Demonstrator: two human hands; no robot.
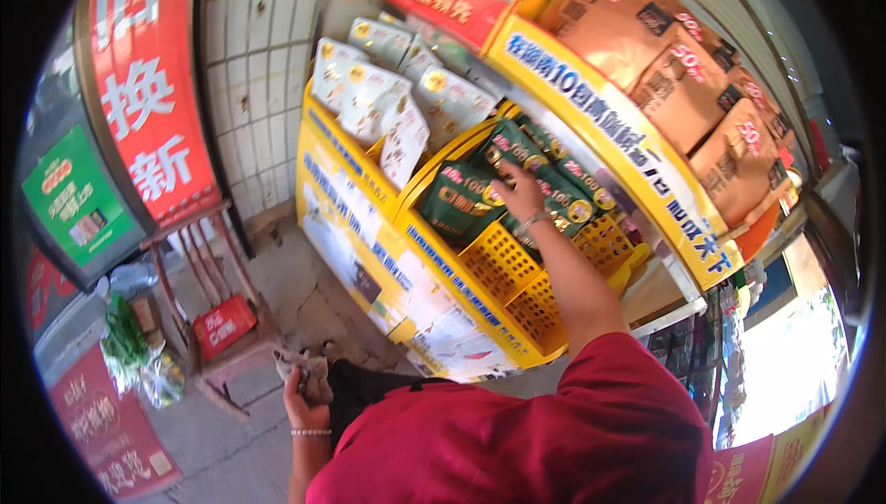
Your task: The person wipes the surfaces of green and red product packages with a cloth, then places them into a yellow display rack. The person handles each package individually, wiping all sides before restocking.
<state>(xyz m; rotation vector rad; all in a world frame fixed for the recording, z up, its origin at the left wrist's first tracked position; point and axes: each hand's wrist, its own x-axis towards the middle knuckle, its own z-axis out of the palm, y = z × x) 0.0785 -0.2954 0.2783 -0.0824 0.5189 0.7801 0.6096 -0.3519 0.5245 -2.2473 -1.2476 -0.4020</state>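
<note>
A: Where are the green packs (461, 198) shown?
B: Inside the yellow crate (503, 259), into which the right hand (523, 198) is extended; whether one is gripped cannot be told.
A: And farther out?
B: White packs (369, 89) are held in the adjoining bin (355, 172), brown packs (683, 89) in the upper tray (609, 135); a cloth (317, 379) is clasped by the left hand (295, 402).

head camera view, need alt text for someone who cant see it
A person's right hand reaches into a yellow display bin among dark green pouches, while the left hand holds a crumpled brownish item. White pouches stand further left; brown pouches sit upper right.
</note>
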